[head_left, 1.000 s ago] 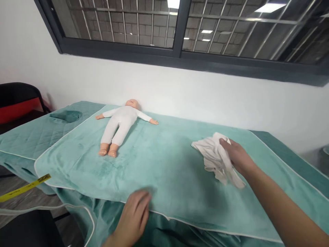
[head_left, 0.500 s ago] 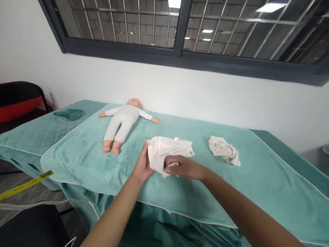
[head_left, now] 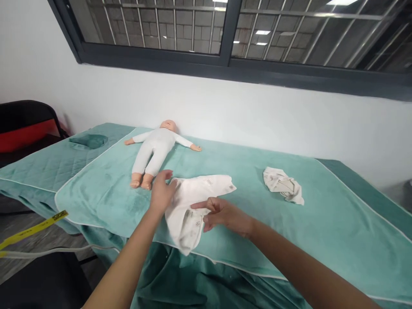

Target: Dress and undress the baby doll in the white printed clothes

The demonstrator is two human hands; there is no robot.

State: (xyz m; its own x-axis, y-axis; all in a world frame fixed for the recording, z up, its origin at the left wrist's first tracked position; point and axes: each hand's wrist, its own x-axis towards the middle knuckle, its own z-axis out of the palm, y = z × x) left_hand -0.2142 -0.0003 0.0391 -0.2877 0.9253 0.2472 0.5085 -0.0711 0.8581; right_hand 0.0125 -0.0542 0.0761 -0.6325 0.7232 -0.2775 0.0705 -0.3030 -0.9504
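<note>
A small white baby garment (head_left: 189, 195) with a small printed mark near its edge lies spread on the green cover in front of me. One narrow part points right and another hangs toward the front edge. At its upper left edge is my left hand (head_left: 162, 192), fingers curved and apart, thumb against the cloth. My right hand (head_left: 223, 214) is over its right side, with index finger stretched out across the fabric and thumb apart below. Beyond my left hand, a baby doll (head_left: 156, 148) in a white bodysuit lies on its back, arms spread.
A crumpled white cloth piece (head_left: 283, 184) with prints lies to the right on the green cover (head_left: 325, 231). At left are a dark green hollow (head_left: 89, 140), a black and red chair (head_left: 28, 124) and a yellow strap (head_left: 34, 229). The wall and window stand behind.
The garment has gone from bunched up in both hands to laid out flatter, nearer the front edge. My left hand has moved left and up; my right hand has come out of the fabric and opened.
</note>
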